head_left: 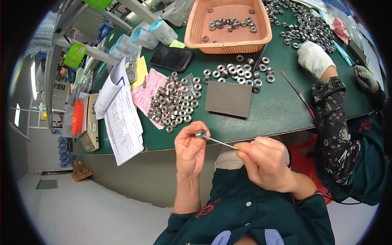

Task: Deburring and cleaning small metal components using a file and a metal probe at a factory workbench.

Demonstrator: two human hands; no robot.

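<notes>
The left hand (191, 148) pinches a small metal ring (201, 134) just off the counter's (277, 110) near edge. The right hand (263, 162) grips a thin rod (220, 141); its tip is hidden inside the ring. The orange basket (228, 38) at the far edge holds scattered rings.

I see a green worktop (269, 110) carrying a grey pad (228, 99), loose steel rings (173, 102), a dark phone (171, 57) and an orange basket (196, 38). Pink slips (148, 92) and white papers (122, 118) lie at its left.
</notes>
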